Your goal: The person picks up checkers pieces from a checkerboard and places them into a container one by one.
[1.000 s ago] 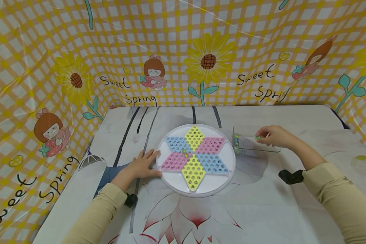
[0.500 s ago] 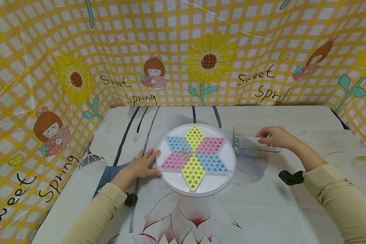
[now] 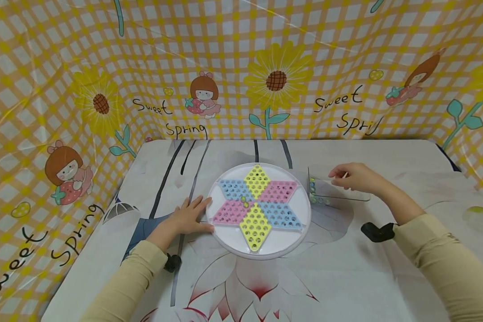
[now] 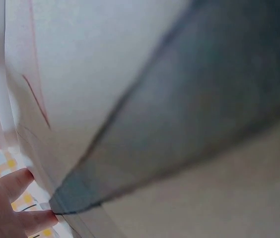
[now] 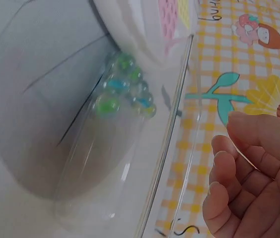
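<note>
A round white Chinese checkers board (image 3: pixel 225 241) with a yellow, blue and pink star lies at mid-table. A few yellow-green marbles (image 3: pixel 246 205) sit left of its centre. My left hand (image 3: pixel 187 218) rests at the board's left rim, fingers spread, fingertips and thumb touching or nearly touching it. To the board's right is a clear plastic box (image 3: pixel 342 197), with several green and blue glass marbles (image 5: pixel 115 84) gathered at its end nearest the board. Over this box hovers my right hand (image 3: pixel 356 177), its fingers loosely bent. Nothing shows between them in the right wrist view (image 5: pixel 259 173).
A white tablecloth (image 3: pixel 290 286) printed with a lotus and dark stems covers the table. Behind and to the left hangs a yellow checked cloth (image 3: pixel 225 44) with sunflowers. Black wrist mounts (image 3: pixel 378 232) stick out below the sleeves.
My right hand has let go of a green marble, which dropped into the clear box and rolled left to the others. The hand has since shifted slightly left. My left hand stays put.
</note>
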{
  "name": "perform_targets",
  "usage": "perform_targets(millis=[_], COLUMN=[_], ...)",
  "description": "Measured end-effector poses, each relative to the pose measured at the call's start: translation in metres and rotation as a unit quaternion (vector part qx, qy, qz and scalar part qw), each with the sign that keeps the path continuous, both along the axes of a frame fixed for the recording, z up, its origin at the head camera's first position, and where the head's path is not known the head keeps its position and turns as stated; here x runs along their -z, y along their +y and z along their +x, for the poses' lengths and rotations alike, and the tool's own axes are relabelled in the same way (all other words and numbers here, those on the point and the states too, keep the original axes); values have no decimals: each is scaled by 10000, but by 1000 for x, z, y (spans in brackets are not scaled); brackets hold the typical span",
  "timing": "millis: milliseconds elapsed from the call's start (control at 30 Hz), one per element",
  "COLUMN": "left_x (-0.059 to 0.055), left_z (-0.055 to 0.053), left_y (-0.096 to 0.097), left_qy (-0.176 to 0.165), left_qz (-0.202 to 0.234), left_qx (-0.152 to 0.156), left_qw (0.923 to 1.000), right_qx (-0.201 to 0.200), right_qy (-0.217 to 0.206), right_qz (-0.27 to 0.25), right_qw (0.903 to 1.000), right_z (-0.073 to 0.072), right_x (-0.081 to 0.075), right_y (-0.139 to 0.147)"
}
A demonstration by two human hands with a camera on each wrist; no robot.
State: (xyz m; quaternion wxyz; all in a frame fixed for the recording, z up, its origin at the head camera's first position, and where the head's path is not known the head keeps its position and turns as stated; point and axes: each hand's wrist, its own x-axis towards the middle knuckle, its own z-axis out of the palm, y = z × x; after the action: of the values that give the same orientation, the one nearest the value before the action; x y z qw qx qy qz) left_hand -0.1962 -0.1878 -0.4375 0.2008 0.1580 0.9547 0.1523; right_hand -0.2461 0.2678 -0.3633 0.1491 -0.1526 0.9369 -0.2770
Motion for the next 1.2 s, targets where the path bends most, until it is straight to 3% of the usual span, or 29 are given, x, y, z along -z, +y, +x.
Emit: perform_targets(millis=[700,1000,1200], left_x=[-1,2,1], left_z=[-3,-3,-2], left_y=[1,0,0], left_qy=[-23,28,1], left_qz=[-78,-76,-76], left_qx=[18,18,-14], left_qw=[10000,10000,10000], right_qx=[-678,-759,-984], right_qy=[412,107,204], right_qz=[-258,-380,-592], right_qw=[9965,9963,9932], right_z=[-7,-10,-11], right_x=[-1,3,8], right_y=[-68,-95,-110])
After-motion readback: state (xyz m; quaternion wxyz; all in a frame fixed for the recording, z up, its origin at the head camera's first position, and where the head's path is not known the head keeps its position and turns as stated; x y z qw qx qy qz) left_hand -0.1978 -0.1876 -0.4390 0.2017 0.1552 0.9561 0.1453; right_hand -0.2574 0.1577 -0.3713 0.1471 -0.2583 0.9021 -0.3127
